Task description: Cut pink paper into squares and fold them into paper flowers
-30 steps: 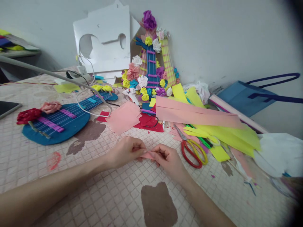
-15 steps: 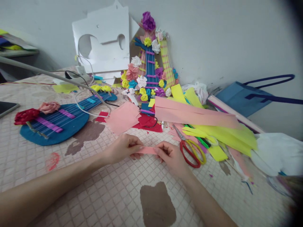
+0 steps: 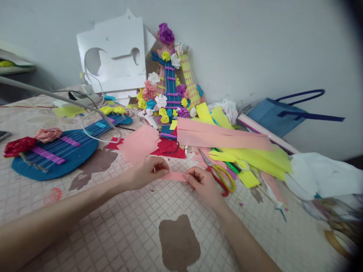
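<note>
Between my two hands a narrow strip of pink paper [image 3: 176,176] is stretched just above the tablecloth. My left hand [image 3: 147,172] pinches its left end between thumb and fingers. The right end is pinched by my right hand [image 3: 200,183]. Just beyond my left hand lies a stack of pink paper squares [image 3: 140,142], with red paper pieces [image 3: 170,148] beside it. Scissors [image 3: 219,175] with one red and one yellow handle loop rest close behind my right hand.
A blue paper guitar [image 3: 65,151] with paper flowers lies at left, crossed by a grey curved stand and cables. Flower-covered guitars [image 3: 170,83] lean on the wall. A glue gun [image 3: 149,116], pink sheets [image 3: 221,136], yellow sheets [image 3: 261,158] and a blue bag [image 3: 278,115] are behind.
The whole view has shifted, so the table things appear further left. Both hands still hold the pink strip, and the left fingers have shifted slightly at its end.
</note>
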Available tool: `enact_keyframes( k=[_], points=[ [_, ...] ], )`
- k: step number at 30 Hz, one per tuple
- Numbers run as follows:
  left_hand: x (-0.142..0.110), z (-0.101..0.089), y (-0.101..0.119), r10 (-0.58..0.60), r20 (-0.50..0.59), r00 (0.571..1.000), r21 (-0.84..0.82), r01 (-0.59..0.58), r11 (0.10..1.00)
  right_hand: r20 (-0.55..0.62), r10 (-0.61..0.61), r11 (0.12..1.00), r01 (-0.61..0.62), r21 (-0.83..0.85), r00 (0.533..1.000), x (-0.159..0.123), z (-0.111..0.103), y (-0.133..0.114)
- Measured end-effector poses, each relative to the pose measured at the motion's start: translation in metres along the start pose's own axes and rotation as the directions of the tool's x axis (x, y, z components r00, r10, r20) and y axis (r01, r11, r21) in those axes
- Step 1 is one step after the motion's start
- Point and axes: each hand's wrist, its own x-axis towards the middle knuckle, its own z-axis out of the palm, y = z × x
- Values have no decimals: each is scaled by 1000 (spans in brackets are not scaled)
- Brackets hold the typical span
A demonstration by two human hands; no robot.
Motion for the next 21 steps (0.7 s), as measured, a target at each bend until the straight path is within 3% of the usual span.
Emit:
enact_keyframes(
  k=[3, 6, 9, 12, 14, 17, 21],
  points=[
    [7, -1, -2, -28, 101, 994, -71, 36, 997, -4, -12, 999, 12, -37, 1000, -1, -8, 0],
    [13, -6, -2, -66, 115, 991, -159, 84, 984, -42, -73, 983, 64, -174, 996, -3, -29, -2],
    [24, -3, 6, -140, 62, 988, -298, 152, 942, -256, -171, 896, 42, -443, 951, -7, -62, 1],
    [46, 15, 22, -212, 62, 975, -482, 215, 849, -280, -128, 766, -85, -637, 951, -10, -92, 12],
    [67, 34, 33, -213, 148, 966, -606, 259, 752, -223, -88, 685, -104, -722, 971, -11, -102, 21],
    [98, 62, 45, -146, 235, 961, -652, 267, 710, -144, -53, 657, -74, -750, 988, -12, -106, 29],
    [124, 82, 45, -166, 224, 960, -635, 273, 722, -149, -10, 638, -108, -762, 989, -12, -100, 30]
  ],
)
